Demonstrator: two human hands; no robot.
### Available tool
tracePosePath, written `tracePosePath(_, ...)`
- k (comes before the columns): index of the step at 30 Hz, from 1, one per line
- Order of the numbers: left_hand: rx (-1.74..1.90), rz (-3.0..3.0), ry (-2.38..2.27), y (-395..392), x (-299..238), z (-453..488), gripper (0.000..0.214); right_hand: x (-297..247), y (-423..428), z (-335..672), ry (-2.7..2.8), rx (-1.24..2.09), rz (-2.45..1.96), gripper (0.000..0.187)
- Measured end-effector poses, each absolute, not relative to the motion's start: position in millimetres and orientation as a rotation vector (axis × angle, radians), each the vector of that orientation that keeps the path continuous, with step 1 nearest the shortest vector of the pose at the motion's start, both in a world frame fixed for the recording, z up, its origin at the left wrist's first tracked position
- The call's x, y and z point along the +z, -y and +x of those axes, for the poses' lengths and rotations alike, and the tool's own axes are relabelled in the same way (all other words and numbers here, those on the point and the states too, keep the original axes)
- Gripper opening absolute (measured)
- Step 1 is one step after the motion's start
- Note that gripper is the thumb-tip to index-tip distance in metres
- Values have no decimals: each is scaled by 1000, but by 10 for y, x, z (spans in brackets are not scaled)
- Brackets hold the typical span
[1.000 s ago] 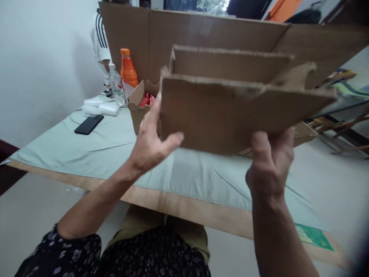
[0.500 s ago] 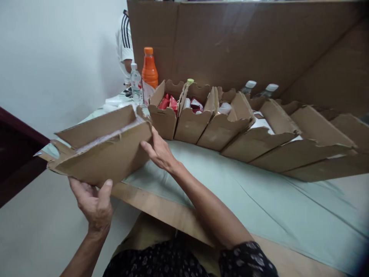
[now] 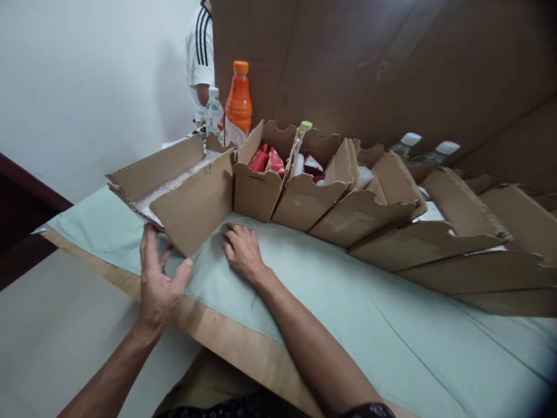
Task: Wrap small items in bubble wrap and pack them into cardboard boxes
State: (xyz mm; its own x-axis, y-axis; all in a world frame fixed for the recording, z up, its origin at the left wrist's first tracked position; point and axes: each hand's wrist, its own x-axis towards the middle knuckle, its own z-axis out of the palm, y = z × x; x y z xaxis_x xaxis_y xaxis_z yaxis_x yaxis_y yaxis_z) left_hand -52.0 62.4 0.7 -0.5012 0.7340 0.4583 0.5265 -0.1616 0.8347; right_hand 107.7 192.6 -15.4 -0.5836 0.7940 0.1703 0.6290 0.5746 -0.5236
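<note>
A long open-topped cardboard box (image 3: 195,197) stands on the green cloth at the left end of the row, with clear plastic wrap (image 3: 178,183) inside. My left hand (image 3: 159,281) has its fingers up against the near end of this box, thumb held apart, not wrapped round it. My right hand (image 3: 243,249) lies on the cloth just right of the box, palm down with loosely bent fingers and nothing in it. Beside the box, another cardboard box (image 3: 256,188) holds red packets (image 3: 274,162).
Several more cardboard boxes (image 3: 313,203) run to the right, some with packets inside. An orange bottle (image 3: 239,101) and a clear bottle (image 3: 214,113) stand behind. A tall cardboard panel (image 3: 348,69) backs the row. A person in a white sleeve (image 3: 201,58) is beyond it.
The held box has moved away from me, down onto the cloth beside the row. My right hand has let go of it and dropped to the cloth. My left hand's grip has loosened.
</note>
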Motion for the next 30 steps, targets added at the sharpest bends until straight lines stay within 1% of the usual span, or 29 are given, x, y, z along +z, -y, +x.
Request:
tracePosePath(4, 1647, 1596, -1861, -987, -4, -362, 92, -128, -1948, 1073, 2437, 592, -1130, 27)
tracePosePath(7, 1614, 1673, -1766, -1327, -64, -311, 86, -140, -1960, 1097, 2434, 594, -1120, 28)
tracePosePath(11, 1524, 1606, -1680, -1672, -212, -324, 76, -154, -1963, 1113, 2426, 596, -1115, 29)
tracePosePath(13, 1395, 1613, -1707, -1731, -289, -328, 70, -145, -1965, 1113, 2422, 596, -1121, 29)
tracePosePath(16, 1229, 1774, -1757, -1717, -366, -312, 65, -125, -1970, 1106, 2410, 598, -1131, 32)
tracePosePath(21, 1213, 1903, -1777, -1665, -376, -274, 57, -109, -1971, 1102, 2399, 604, -1135, 36)
tracePosePath(25, 1291, 1900, -1863, -1687, -352, -303, 57, -110, -1970, 1108, 2406, 593, -1124, 31)
tracePosePath(28, 1317, 1898, -1921, -1771, -351, -375, 65, -118, -1974, 1103, 2416, 576, -1127, 30)
tracePosePath(30, 1255, 1927, -1893, -1842, -365, -431, 71, -126, -1975, 1097, 2428, 563, -1131, 30)
